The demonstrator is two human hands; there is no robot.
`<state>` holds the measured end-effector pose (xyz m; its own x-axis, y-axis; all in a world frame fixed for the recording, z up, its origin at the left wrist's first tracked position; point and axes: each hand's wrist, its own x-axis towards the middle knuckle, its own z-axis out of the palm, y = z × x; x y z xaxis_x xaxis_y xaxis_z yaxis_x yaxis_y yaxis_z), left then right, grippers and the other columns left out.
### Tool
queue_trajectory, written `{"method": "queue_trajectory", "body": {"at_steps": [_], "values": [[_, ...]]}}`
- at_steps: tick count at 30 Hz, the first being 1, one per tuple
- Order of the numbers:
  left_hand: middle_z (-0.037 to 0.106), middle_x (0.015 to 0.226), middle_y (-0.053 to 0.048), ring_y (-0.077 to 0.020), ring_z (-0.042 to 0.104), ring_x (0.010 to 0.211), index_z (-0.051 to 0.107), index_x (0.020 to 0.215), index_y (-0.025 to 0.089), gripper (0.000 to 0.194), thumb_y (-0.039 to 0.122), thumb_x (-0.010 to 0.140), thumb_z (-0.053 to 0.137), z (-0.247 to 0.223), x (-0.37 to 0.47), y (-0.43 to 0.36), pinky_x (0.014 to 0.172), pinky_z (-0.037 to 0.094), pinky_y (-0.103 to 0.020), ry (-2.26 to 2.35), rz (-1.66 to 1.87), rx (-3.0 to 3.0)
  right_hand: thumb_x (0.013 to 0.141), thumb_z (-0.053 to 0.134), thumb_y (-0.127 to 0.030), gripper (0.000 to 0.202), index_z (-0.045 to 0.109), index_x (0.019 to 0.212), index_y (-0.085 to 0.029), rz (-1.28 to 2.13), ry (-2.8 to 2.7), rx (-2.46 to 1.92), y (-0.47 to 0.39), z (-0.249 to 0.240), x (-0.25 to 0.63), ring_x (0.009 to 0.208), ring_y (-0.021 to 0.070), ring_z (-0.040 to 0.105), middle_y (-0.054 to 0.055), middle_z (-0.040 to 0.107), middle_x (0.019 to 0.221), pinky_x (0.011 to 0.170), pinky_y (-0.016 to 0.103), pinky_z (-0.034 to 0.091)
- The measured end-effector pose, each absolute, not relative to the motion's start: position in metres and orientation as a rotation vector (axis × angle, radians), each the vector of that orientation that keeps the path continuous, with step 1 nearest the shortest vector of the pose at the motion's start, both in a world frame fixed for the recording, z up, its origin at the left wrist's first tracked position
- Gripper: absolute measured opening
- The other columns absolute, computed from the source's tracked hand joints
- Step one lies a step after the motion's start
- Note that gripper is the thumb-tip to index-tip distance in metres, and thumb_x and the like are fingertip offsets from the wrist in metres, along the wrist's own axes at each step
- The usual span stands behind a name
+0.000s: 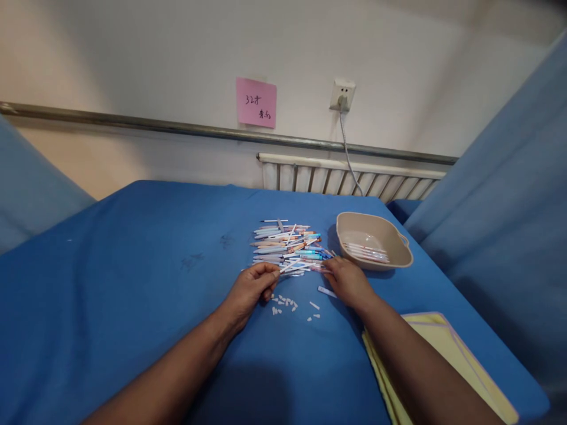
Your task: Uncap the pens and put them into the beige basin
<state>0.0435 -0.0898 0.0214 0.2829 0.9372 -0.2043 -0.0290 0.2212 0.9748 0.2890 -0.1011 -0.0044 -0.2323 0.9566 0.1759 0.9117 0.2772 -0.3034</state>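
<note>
2 bare forearms reach over the worktop from its near side, slanting inward toward the far edge. The left forearm runs rightward, its wrist almost straight; the left hand has thumb and index finger meeting at the tips, the other fingers curled beneath. The right forearm enters beside the near right corner and angles left. The right hand, closer to the right edge, lies back upward, its fingertips partly hidden. The 2 hands are apart.
</note>
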Motion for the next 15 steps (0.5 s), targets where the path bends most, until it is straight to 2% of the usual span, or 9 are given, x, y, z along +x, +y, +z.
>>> {"method": "queue_trajectory", "body": {"at_steps": [4, 10, 13, 15], "values": [[0.050, 0.054, 0.006, -0.0056, 0.040, 0.039, 0.057, 0.080, 0.014, 0.026, 0.035, 0.067, 0.067, 0.022, 0.044, -0.089, 0.042, 0.031, -0.019, 1.074, 0.873, 1.154, 0.089, 0.049, -0.022, 0.015, 0.063, 0.089, -0.017, 0.134, -2.308, -1.724, -0.104, 0.002, 0.286, 0.088, 0.0232, 0.056, 0.011, 0.064, 0.091, 0.080, 0.034, 0.039], [0.049, 0.052, 0.006, -0.0061, 0.040, 0.040, 0.059, 0.080, 0.014, 0.028, 0.036, 0.067, 0.067, 0.019, 0.044, -0.089, 0.043, 0.031, -0.019, 1.133, 0.875, 1.212, 0.091, 0.045, -0.026, 0.018, 0.060, 0.093, -0.017, 0.305, -2.189, -1.562, -0.112, 0.012, 0.299, 0.083, 0.0186, 0.056, 0.007, 0.062, 0.087, 0.076, 0.030, 0.041], [0.048, 0.050, 0.007, -0.0067, 0.041, 0.041, 0.059, 0.078, 0.014, 0.028, 0.038, 0.067, 0.067, 0.018, 0.045, -0.090, 0.043, 0.030, -0.019, 1.157, 0.850, 1.250, 0.092, 0.042, -0.030, 0.022, 0.061, 0.088, -0.018, 0.356, -2.055, -1.519, -0.113, 0.013, 0.302, 0.079, 0.0175, 0.056, 0.005, 0.061, 0.083, 0.074, 0.029, 0.042], [0.048, 0.049, 0.007, -0.0071, 0.041, 0.041, 0.059, 0.077, 0.014, 0.026, 0.037, 0.067, 0.066, 0.019, 0.046, -0.092, 0.043, 0.029, -0.019, 1.160, 0.830, 1.282, 0.092, 0.042, -0.036, 0.027, 0.060, 0.083, -0.018, 0.465, -1.899, -1.488, -0.113, 0.011, 0.301, 0.069, 0.0156, 0.054, 0.002, 0.058, 0.073, 0.066, 0.027, 0.043]]}}
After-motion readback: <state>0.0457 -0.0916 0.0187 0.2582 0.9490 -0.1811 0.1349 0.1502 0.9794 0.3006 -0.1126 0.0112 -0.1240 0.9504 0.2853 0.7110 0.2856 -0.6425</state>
